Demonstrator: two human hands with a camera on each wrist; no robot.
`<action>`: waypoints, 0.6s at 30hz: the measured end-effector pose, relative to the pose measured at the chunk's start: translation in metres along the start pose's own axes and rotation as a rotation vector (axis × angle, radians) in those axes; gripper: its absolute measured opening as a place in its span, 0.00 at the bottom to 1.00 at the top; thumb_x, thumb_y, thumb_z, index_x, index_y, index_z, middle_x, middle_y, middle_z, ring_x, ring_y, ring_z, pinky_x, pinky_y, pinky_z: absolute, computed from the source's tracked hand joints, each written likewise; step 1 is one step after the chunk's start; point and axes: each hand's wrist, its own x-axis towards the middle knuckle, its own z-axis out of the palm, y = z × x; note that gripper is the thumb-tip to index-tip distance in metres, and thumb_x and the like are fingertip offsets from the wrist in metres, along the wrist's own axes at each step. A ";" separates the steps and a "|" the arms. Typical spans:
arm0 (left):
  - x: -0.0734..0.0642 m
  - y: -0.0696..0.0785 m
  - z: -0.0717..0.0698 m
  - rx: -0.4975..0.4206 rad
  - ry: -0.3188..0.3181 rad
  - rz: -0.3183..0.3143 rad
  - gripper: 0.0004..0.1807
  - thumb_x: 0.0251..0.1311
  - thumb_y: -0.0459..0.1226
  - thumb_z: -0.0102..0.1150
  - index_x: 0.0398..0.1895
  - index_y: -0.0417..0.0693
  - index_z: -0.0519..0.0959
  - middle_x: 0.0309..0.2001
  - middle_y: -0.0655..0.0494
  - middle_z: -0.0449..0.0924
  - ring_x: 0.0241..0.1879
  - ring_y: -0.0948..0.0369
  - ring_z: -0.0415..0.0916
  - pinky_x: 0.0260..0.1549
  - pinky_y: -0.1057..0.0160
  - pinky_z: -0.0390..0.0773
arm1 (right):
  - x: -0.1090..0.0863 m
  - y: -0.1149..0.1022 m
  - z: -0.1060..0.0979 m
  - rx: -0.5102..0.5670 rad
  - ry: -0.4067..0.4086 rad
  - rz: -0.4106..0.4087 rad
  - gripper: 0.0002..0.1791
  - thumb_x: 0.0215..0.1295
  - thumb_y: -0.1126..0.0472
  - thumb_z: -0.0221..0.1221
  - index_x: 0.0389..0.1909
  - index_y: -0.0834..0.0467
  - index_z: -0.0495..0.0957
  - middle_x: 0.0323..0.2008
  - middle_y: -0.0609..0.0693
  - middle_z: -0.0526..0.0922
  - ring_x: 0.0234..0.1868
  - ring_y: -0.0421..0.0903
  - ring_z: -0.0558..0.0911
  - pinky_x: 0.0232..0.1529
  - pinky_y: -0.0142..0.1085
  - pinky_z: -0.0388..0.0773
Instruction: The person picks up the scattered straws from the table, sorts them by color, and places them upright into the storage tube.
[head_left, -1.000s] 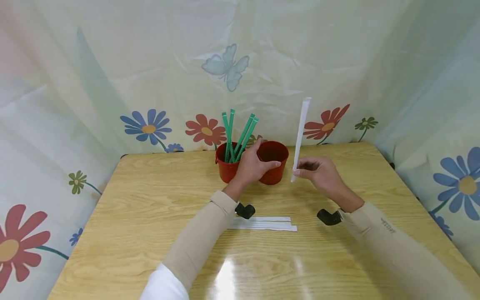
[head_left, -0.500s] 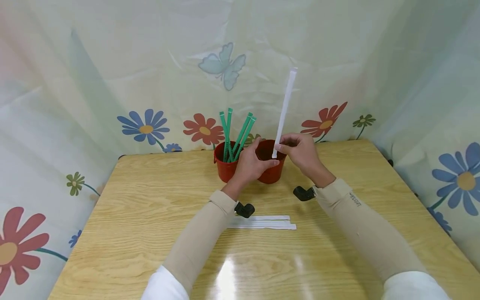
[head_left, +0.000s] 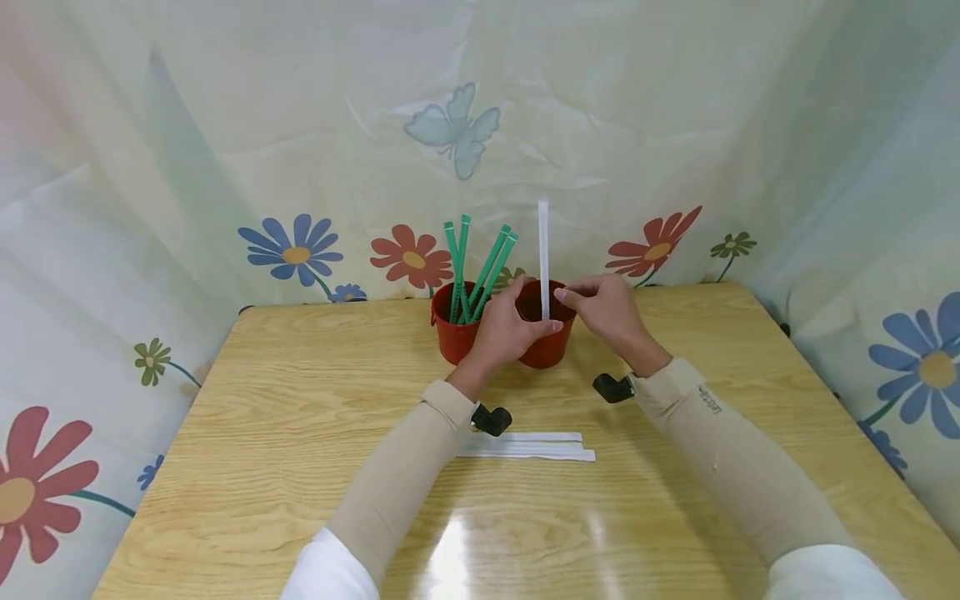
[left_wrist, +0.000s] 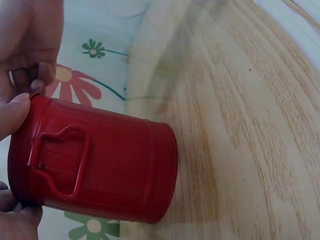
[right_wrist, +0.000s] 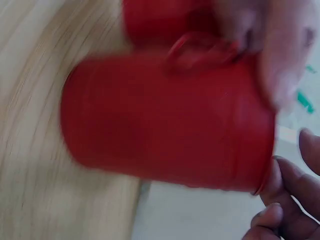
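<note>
Your left hand (head_left: 504, 327) grips the rim of the right red bucket (head_left: 543, 352), thumb on its near side; your right hand (head_left: 611, 310) hovers by the rim's right side, fingers loosely curled, apart from the white stick (head_left: 543, 254). That stick stands in the bucket just left of your right fingertips, long axis nearly upright, its free end pointing up.

Beyond the desk's (head_left: 300, 400) far edge I saw flowered cloth (head_left: 637, 100) with a butterfly (head_left: 467, 133); glare (head_left: 450, 554) lay toward the near edge.
</note>
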 end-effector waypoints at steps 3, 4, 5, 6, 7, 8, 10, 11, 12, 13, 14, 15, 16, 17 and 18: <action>0.000 0.000 -0.001 0.002 -0.004 0.005 0.47 0.54 0.48 0.72 0.74 0.49 0.60 0.64 0.48 0.76 0.60 0.51 0.76 0.56 0.50 0.81 | -0.005 0.004 -0.002 -0.058 0.054 -0.009 0.22 0.69 0.47 0.58 0.50 0.61 0.84 0.46 0.60 0.87 0.50 0.55 0.83 0.49 0.48 0.80; 0.000 0.000 0.000 0.003 -0.007 0.000 0.47 0.54 0.48 0.72 0.75 0.49 0.59 0.66 0.48 0.74 0.61 0.51 0.75 0.57 0.50 0.80 | -0.008 0.005 -0.003 -0.059 0.069 -0.017 0.22 0.69 0.47 0.58 0.50 0.61 0.84 0.46 0.60 0.87 0.50 0.56 0.83 0.48 0.47 0.80; -0.001 0.000 0.000 0.001 -0.010 -0.004 0.47 0.54 0.48 0.72 0.75 0.49 0.59 0.67 0.48 0.73 0.62 0.50 0.75 0.57 0.50 0.80 | -0.011 0.007 -0.003 -0.056 0.086 -0.023 0.21 0.69 0.47 0.59 0.49 0.60 0.85 0.46 0.60 0.87 0.49 0.55 0.83 0.47 0.45 0.80; -0.001 0.000 0.001 0.004 -0.012 -0.009 0.48 0.54 0.48 0.72 0.76 0.48 0.58 0.68 0.48 0.72 0.64 0.50 0.74 0.58 0.49 0.79 | -0.014 0.008 -0.003 -0.048 0.101 -0.033 0.20 0.69 0.48 0.59 0.49 0.60 0.85 0.46 0.59 0.88 0.49 0.54 0.83 0.46 0.42 0.79; -0.001 0.000 0.001 0.002 -0.013 -0.013 0.48 0.54 0.48 0.72 0.76 0.48 0.58 0.69 0.48 0.70 0.65 0.50 0.73 0.59 0.49 0.79 | -0.017 0.009 -0.003 -0.039 0.113 -0.046 0.20 0.68 0.48 0.60 0.48 0.59 0.86 0.46 0.59 0.88 0.47 0.53 0.83 0.44 0.39 0.79; -0.002 0.000 0.000 0.005 -0.009 -0.017 0.49 0.54 0.48 0.72 0.76 0.49 0.57 0.71 0.49 0.69 0.66 0.50 0.72 0.59 0.49 0.78 | -0.020 0.009 -0.003 -0.036 0.124 -0.061 0.19 0.68 0.48 0.60 0.47 0.59 0.86 0.45 0.59 0.88 0.46 0.51 0.83 0.42 0.36 0.78; -0.001 0.000 0.000 0.002 -0.002 -0.015 0.50 0.53 0.48 0.73 0.76 0.48 0.57 0.72 0.49 0.67 0.68 0.50 0.70 0.61 0.49 0.77 | -0.026 0.010 -0.003 -0.033 0.134 -0.092 0.19 0.67 0.47 0.61 0.45 0.58 0.87 0.44 0.58 0.88 0.44 0.47 0.83 0.41 0.31 0.77; -0.001 0.000 -0.001 -0.002 -0.001 -0.013 0.50 0.53 0.48 0.73 0.76 0.47 0.57 0.72 0.49 0.67 0.68 0.50 0.70 0.60 0.49 0.77 | -0.029 0.011 -0.004 -0.025 0.138 -0.100 0.19 0.67 0.47 0.61 0.45 0.58 0.87 0.43 0.58 0.88 0.43 0.44 0.83 0.40 0.28 0.77; -0.001 0.001 -0.001 -0.005 -0.001 -0.012 0.50 0.53 0.48 0.73 0.76 0.47 0.57 0.72 0.49 0.67 0.68 0.51 0.70 0.60 0.49 0.77 | -0.033 0.012 -0.005 -0.019 0.139 -0.107 0.19 0.67 0.47 0.61 0.44 0.58 0.87 0.42 0.58 0.89 0.41 0.41 0.83 0.38 0.27 0.76; -0.001 0.001 -0.001 -0.012 -0.001 -0.010 0.50 0.53 0.47 0.73 0.76 0.47 0.57 0.72 0.49 0.67 0.67 0.50 0.70 0.60 0.49 0.77 | -0.037 0.013 -0.006 -0.013 0.137 -0.105 0.19 0.66 0.47 0.61 0.43 0.58 0.87 0.41 0.57 0.89 0.39 0.38 0.82 0.37 0.26 0.77; 0.000 0.001 -0.002 -0.014 -0.002 -0.010 0.50 0.53 0.47 0.73 0.76 0.47 0.57 0.72 0.49 0.67 0.67 0.50 0.70 0.60 0.49 0.77 | -0.041 0.014 -0.007 -0.002 0.135 -0.099 0.18 0.66 0.47 0.62 0.43 0.58 0.87 0.40 0.57 0.89 0.37 0.35 0.82 0.36 0.25 0.77; 0.000 0.001 -0.002 -0.017 -0.004 -0.010 0.50 0.53 0.47 0.73 0.76 0.47 0.57 0.71 0.49 0.68 0.67 0.50 0.70 0.60 0.49 0.77 | -0.044 0.016 -0.007 0.015 0.129 -0.096 0.18 0.65 0.48 0.63 0.42 0.59 0.87 0.39 0.56 0.89 0.36 0.33 0.82 0.35 0.25 0.77; 0.000 0.001 -0.002 -0.020 -0.004 -0.013 0.50 0.53 0.47 0.73 0.76 0.47 0.58 0.71 0.49 0.68 0.67 0.50 0.70 0.60 0.49 0.77 | -0.049 0.019 -0.007 0.025 0.114 -0.086 0.17 0.65 0.49 0.63 0.41 0.59 0.87 0.39 0.55 0.89 0.35 0.32 0.82 0.34 0.25 0.78; 0.000 0.001 -0.002 -0.023 -0.005 -0.017 0.49 0.53 0.47 0.73 0.76 0.47 0.58 0.71 0.49 0.69 0.67 0.50 0.70 0.60 0.49 0.77 | -0.053 0.022 -0.006 0.033 0.093 -0.074 0.16 0.65 0.50 0.64 0.41 0.59 0.87 0.38 0.53 0.89 0.34 0.31 0.81 0.33 0.26 0.78; 0.000 0.000 -0.002 -0.023 -0.005 -0.019 0.49 0.53 0.47 0.73 0.76 0.48 0.58 0.70 0.49 0.69 0.67 0.50 0.70 0.61 0.48 0.77 | -0.057 0.026 -0.004 0.041 0.066 -0.067 0.15 0.64 0.52 0.65 0.40 0.60 0.87 0.37 0.53 0.89 0.33 0.30 0.81 0.32 0.27 0.78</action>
